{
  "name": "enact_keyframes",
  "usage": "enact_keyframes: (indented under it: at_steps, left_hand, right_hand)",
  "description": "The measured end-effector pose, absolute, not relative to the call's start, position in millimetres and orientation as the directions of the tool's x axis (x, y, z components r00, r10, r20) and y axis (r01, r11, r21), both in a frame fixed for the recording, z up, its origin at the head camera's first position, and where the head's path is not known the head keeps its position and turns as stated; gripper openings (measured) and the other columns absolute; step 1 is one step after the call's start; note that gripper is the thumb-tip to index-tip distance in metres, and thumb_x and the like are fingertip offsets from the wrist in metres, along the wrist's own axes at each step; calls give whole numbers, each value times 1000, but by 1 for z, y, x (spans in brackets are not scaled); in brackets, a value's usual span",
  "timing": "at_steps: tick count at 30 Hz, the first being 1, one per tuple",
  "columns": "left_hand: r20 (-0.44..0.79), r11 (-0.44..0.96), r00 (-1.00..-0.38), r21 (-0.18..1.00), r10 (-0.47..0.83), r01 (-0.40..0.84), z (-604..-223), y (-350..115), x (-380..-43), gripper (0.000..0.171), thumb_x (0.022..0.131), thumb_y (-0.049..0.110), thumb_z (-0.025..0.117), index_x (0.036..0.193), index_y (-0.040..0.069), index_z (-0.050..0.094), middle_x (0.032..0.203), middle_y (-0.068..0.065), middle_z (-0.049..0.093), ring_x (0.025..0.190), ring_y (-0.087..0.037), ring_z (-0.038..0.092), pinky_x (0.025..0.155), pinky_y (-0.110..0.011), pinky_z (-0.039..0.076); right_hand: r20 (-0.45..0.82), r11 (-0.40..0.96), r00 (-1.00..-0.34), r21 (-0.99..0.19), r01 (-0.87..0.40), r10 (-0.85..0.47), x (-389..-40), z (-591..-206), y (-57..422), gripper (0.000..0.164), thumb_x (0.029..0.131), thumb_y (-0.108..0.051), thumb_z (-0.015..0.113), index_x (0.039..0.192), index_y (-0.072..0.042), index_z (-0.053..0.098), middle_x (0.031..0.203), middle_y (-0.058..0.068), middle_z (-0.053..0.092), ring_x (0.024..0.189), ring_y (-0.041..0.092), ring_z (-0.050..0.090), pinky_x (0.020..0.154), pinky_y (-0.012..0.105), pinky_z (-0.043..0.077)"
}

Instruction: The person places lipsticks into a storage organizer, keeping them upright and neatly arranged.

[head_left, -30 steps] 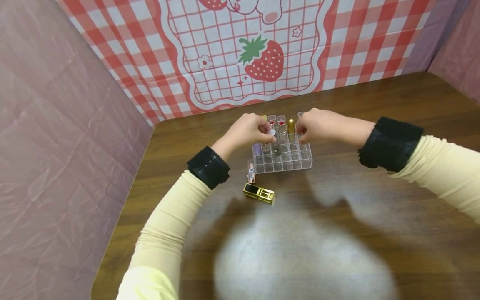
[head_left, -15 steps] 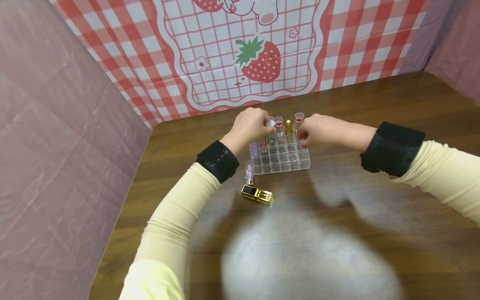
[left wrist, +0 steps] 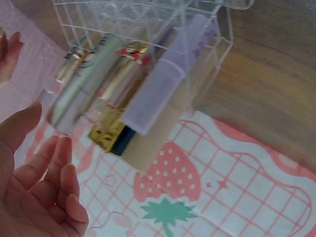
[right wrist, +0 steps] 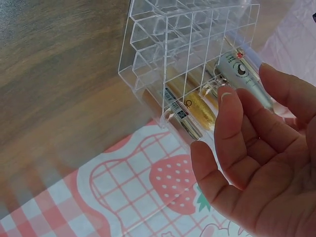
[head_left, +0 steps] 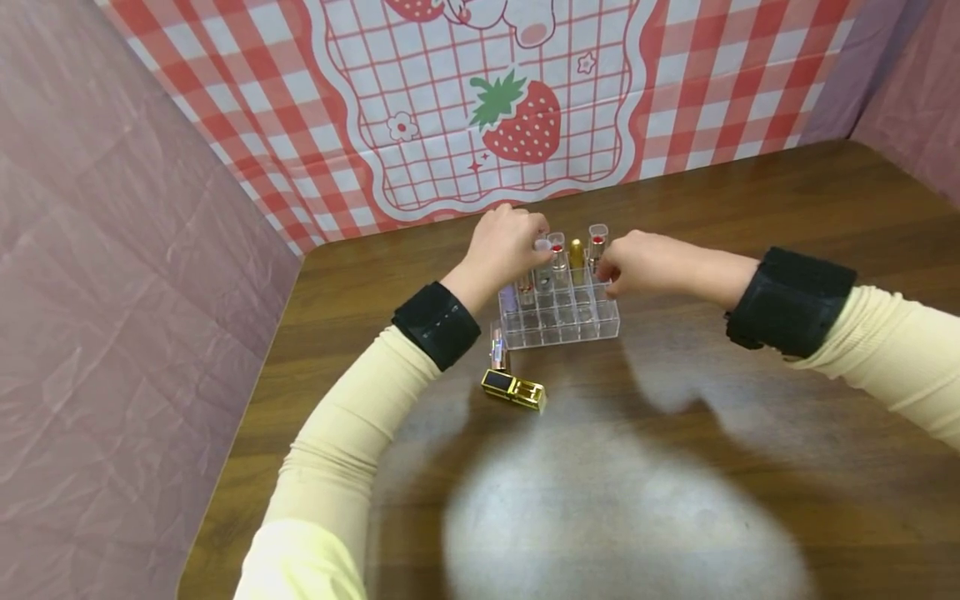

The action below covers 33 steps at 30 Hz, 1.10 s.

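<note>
A clear acrylic lipstick organizer stands on the table with several lipsticks in its rear slots. My left hand is over its back left part, beside a pale green tube. In the left wrist view, thumb and fingers are spread apart with the tube's end near them. To that tube's side are a lilac tube and a gold-and-black lipstick. My right hand hovers at the organizer's right side, fingers loosely bent and holding nothing. Closest to it are a clear-capped lipstick and a gold tube.
A gold lipstick with a black panel lies on the wooden table in front of the organizer. Touching or close to the organizer's left front corner is a shiny pinkish lipstick. A strawberry-print cloth hangs behind.
My left hand has gone from pinching the pale tube to spread fingers, and the tube now stands in a rear slot. My right hand has drawn slightly right, uncovering the clear-capped lipstick.
</note>
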<state>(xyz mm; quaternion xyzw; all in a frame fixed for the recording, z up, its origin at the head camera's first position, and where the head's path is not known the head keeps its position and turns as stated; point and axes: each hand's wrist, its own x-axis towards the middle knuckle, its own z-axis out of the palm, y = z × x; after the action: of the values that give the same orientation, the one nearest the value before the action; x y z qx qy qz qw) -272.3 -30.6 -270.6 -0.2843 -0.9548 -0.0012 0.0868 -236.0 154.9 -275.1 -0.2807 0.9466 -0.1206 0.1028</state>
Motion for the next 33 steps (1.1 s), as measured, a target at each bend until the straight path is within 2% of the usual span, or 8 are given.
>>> enact_keyframes:
  at_steps: [2, 6, 10, 18, 23, 26, 30, 33]
  left_hand:
    - [169, 829, -813, -59, 557, 555, -269, -31, -270, 28, 84, 32, 63, 105, 15, 68, 100, 0, 68, 90, -21, 56, 79, -33, 43]
    - [168, 812, -795, -121, 583, 571, -268, -31, -267, 17, 85, 27, 61, 90, 16, 72, 91, 0, 68, 84, -22, 55, 74, -34, 42]
    - [181, 791, -771, -184, 611, 584, -270, -33, -266, 15, 84, 20, 59, 77, 13, 70, 84, -2, 65, 80, -24, 54, 69, -35, 41]
    - [179, 759, -744, -275, 644, 590, -272, -32, -265, 14, 84, 15, 56, 82, 11, 69, 89, -1, 63, 82, -23, 54, 71, -33, 41]
    - [157, 764, -758, -279, 633, 581, -269, -30, -266, 13, 83, 15, 56, 82, 11, 68, 90, -1, 63, 84, -23, 55, 72, -33, 41]
    - [138, 784, -778, -230, 613, 577, -267, -35, -269, 17, 83, 20, 57, 68, 14, 60, 80, 1, 59, 79, -21, 53, 69, -32, 39]
    - [148, 805, -791, -131, 594, 579, -267, -48, -265, 16, 86, 26, 58, 77, 17, 67, 86, 1, 63, 82, -20, 54, 72, -32, 41]
    - [190, 811, -791, -65, 582, 581, -267, -61, -256, 23, 87, 27, 59, 104, 15, 70, 102, -1, 66, 88, -22, 56, 76, -33, 42]
  right_hand:
    - [-128, 816, -825, -293, -498, -550, -236, -277, 155, 22, 79, -9, 67, 96, 5, 67, 89, 15, 66, 81, 25, 61, 72, 42, 50]
    - [-119, 812, -823, -290, -507, -556, -235, -280, 156, 21, 79, -9, 66, 94, 5, 67, 87, 14, 66, 80, 24, 61, 72, 41, 50]
    - [-104, 804, -818, -290, -519, -566, -234, -280, 158, 18, 79, -7, 65, 93, 5, 67, 85, 14, 66, 78, 23, 61, 71, 41, 49]
    - [-109, 801, -818, -307, -513, -565, -236, -283, 159, 20, 79, -7, 65, 95, 6, 66, 88, 16, 65, 81, 26, 61, 72, 42, 49]
    - [-114, 783, -795, -302, -544, -596, -234, -287, 150, 17, 78, -5, 64, 91, 6, 67, 84, 15, 66, 79, 26, 62, 71, 42, 50]
    - [-95, 743, -756, -302, -598, -647, -226, -292, 138, 14, 77, -5, 64, 86, 3, 69, 81, 12, 67, 75, 24, 63, 69, 40, 50]
    - [-45, 678, -699, -294, -673, -714, -209, -305, 115, 8, 74, -6, 65, 79, -2, 69, 72, 6, 65, 66, 17, 60, 63, 34, 49]
    - [-58, 664, -679, -288, -690, -732, -194, -318, 96, 6, 73, -10, 67, 69, -6, 64, 64, 0, 59, 57, 12, 53, 54, 29, 46]
